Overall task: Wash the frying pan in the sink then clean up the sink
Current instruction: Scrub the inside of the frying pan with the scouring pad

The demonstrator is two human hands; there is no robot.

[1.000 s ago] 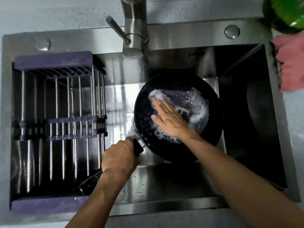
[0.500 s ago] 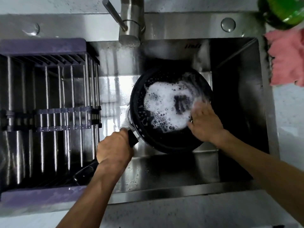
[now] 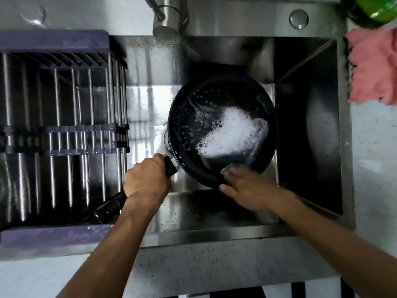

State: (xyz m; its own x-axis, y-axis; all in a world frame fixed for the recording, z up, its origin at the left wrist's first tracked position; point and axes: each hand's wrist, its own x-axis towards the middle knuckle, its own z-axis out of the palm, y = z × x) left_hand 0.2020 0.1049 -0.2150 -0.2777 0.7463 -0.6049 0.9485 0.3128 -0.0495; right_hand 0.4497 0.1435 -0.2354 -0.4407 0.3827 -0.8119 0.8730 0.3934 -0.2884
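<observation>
A black frying pan sits tilted in the steel sink, with white soap foam spread over the right half of its inside. My left hand grips the pan's black handle, which points toward the lower left. My right hand lies on the pan's near rim, fingers stretched over the edge and the thumb outside it. The fingertips are blurred. I cannot make out a sponge under them.
A purple-framed drying rack with steel bars spans the sink's left half. The faucet stands at the back, above the pan. A pink cloth and a green object lie on the counter at the right.
My right hand swept from the pan's left centre to its right side, then down to the near rim. The foam shifted to the right. My left hand kept its grip on the handle.
</observation>
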